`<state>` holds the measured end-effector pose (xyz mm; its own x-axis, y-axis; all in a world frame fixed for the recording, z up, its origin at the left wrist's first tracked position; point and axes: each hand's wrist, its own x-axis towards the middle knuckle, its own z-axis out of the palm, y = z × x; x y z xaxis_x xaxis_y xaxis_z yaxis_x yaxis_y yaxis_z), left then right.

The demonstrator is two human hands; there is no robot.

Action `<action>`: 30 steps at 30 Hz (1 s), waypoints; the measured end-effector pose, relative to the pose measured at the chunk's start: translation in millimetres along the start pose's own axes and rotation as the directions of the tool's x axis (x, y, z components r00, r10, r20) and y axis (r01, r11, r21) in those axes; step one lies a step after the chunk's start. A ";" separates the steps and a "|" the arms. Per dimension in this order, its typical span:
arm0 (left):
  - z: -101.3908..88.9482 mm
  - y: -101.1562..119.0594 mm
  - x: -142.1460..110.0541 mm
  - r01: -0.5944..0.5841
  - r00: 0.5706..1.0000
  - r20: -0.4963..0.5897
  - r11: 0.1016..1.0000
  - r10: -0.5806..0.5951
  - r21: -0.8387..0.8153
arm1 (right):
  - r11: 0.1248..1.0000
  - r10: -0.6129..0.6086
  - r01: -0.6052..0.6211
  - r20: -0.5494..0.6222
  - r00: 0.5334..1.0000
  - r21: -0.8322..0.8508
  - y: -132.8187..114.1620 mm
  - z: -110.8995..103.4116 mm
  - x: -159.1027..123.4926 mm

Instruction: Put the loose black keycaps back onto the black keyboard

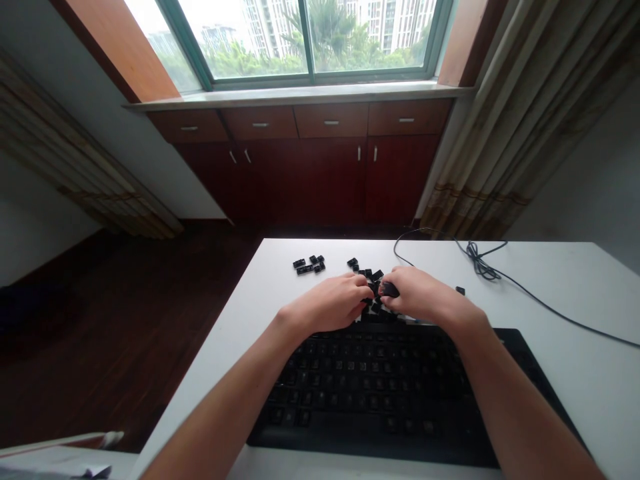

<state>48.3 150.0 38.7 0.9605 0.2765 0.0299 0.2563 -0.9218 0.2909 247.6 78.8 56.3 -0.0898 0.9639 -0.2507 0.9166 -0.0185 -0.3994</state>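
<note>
The right hand (425,297) pinches a black keycap (389,289) in its fingers, long axis sideways, just beyond the keyboard (370,393); the left hand (327,303), fingers curled, lies against heaped keycaps (373,288) on the worktop (575,373).

a wide window (305,43) with a green metal frame looks out on leafy trees (250,60) and pale high-rise towers (260,27), letting in flat daylight, probably from an overcast sky. below it runs a pale stone sill (295,95) above a row of dark red wooden cabinets (310,180), four drawers over paired doors, all with metal handles. the window's reveal (115,50) is orange-brown wood. long patterned curtains (505,127) hang at the right, a second curtain (75,160) at the left, against white walls (595,173). the floor (115,340) is dark polished wood.
</note>
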 end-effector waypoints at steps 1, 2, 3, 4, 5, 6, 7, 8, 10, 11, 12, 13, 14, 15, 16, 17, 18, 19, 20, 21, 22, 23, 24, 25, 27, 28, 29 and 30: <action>-0.3 -0.6 -0.2 0.002 1.000 0.001 1.000 -0.002 -0.001 | 1.000 -0.004 0.004 -0.010 1.000 -0.006 -2.0 0.9 0.5; -0.9 -1.3 -0.3 0.003 1.000 0.002 1.000 -0.003 -0.003 | 1.000 -0.007 0.006 -0.018 1.000 -0.012 -3.7 1.9 1.1; -1.8 -2.1 -0.6 0.006 1.000 0.004 1.000 -0.006 -0.005 | 1.000 -0.008 0.008 -0.021 1.000 -0.017 -5.1 2.8 1.7; -2.8 -2.8 -0.9 0.009 1.000 0.006 1.000 -0.009 -0.008 | 1.000 -0.009 0.009 -0.020 1.000 -0.021 -6.0 3.7 2.1; -4.1 -3.6 -1.4 0.012 1.000 0.009 1.000 -0.012 -0.014 | 1.000 -0.010 0.010 -0.018 1.000 -0.026 -6.5 4.3 2.3; -5.4 -4.2 -2.1 0.015 1.000 0.014 1.000 -0.015 -0.019 | 0.999 -0.009 0.009 -0.017 1.000 -0.031 -6.8 4.6 2.3; -6.8 -4.8 -2.9 0.019 1.000 0.019 0.999 -0.018 -0.025 | 0.999 -0.008 0.008 -0.016 1.000 -0.036 -6.8 4.6 2.1; -8.0 -5.2 -3.7 0.022 0.999 0.025 0.999 -0.021 -0.030 | 0.999 -0.007 0.007 -0.017 1.000 -0.040 -6.7 4.3 1.7; -9.6 -5.3 -5.2 0.024 0.999 0.034 0.999 -0.023 -0.036 | 0.999 -0.008 0.007 -0.019 1.000 -0.047 -7.0 3.1 0.5; -9.7 -5.0 -5.6 0.023 0.999 0.036 0.999 -0.022 -0.038 | 0.999 -0.010 0.009 -0.018 1.000 -0.048 -7.5 2.5 -0.2; -9.4 -4.4 -5.6 0.023 0.999 0.035 0.999 -0.021 -0.038 | 0.999 -0.013 0.012 -0.014 1.000 -0.048 -8.2 2.0 -0.8; -8.6 -3.6 -5.1 0.024 0.999 0.031 0.999 -0.023 -0.036 | 0.999 -0.015 0.014 -0.010 1.000 -0.048 -9.3 1.8 -1.3; -7.4 -2.5 -4.3 0.030 0.999 0.023 0.999 -0.030 -0.028 | 0.999 -0.015 0.015 -0.007 1.000 -0.050 -10.6 1.9 -1.7; -6.0 -1.2 -3.2 0.039 0.999 0.015 0.999 -0.039 -0.017 | 0.998 -0.015 0.014 -0.005 1.000 -0.055 -12.1 2.3 -1.9; -4.4 0.1 -1.9 0.050 0.999 0.006 0.999 -0.050 -0.002 | 0.998 -0.012 0.012 -0.005 1.000 -0.062 -13.6 3.0 -1.9; -3.0 1.4 -0.5 0.060 0.998 -0.002 0.998 -0.060 0.016 | 0.998 -0.008 0.008 -0.008 1.000 -0.070 -15.0 3.8 -1.8; -1.8 2.4 0.7 0.068 0.998 -0.009 0.997 -0.067 0.034 | 0.997 -0.002 0.001 -0.011 1.000 -0.079 -16.4 4.7 -1.6; -1.0 3.3 1.8 0.071 0.997 -0.015 0.996 -0.070 0.048 | 0.996 0.005 -0.006 -0.015 1.000 -0.086 -17.4 5.5 -1.3; -0.5 3.8 2.5 0.070 0.997 -0.018 0.996 -0.069 0.056 | 0.996 0.011 -0.013 -0.017 1.000 -0.093 -18.1 6.1 -0.9; -0.3 4.0 3.0 0.066 0.998 -0.019 0.996 -0.065 0.055 | 0.995 0.017 -0.018 -0.016 1.000 -0.097 -18.4 6.5 -0.4; -0.4 3.8 3.2 0.062 0.998 -0.021 0.997 -0.061 0.048 | 0.995 0.021 -0.022 -0.013 1.000 -0.099 -18.2 6.7 0.1; -0.5 3.4 3.1 0.059 0.998 -0.022 0.998 -0.058 0.035 | 0.995 0.021 -0.021 -0.006 1.000 -0.097 -17.6 6.6 0.5; -0.6 2.8 2.9 0.056 0.998 -0.025 0.998 -0.055 0.020 | 0.996 0.017 -0.017 0.002 1.000 -0.092 -16.5 6.4 0.9; -0.5 2.1 2.7 0.054 0.998 -0.028 0.999 -0.054 0.006 | 0.996 0.010 -0.009 0.010 1.000 -0.085 -15.2 6.1 1.1; 0.4 0.4 2.5 0.054 0.998 -0.038 0.998 -0.054 -0.016 | 0.997 -0.006 0.007 0.018 1.000 -0.071 -12.4 5.4 1.1; 1.1 -0.4 2.5 0.054 0.998 -0.044 0.998 -0.055 -0.026 | 0.998 -0.013 0.015 0.019 1.000 -0.065 -11.2 5.0 0.8; 1.7 -1.2 2.6 0.055 0.997 -0.049 0.998 -0.056 -0.035 | 0.998 -0.019 0.020 0.020 1.000 -0.059 -10.1 4.6 0.6; 2.1 -1.8 2.9 0.057 0.997 -0.053 0.997 -0.059 -0.042 | 0.998 -0.023 0.024 0.022 0.999 -0.052 -9.2 4.4 0.3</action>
<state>50.8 151.9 36.2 0.9366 0.3445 0.0636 0.3056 -0.8923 0.3323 237.4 78.1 56.1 -0.1192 0.9580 -0.2609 0.9334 0.0185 -0.3584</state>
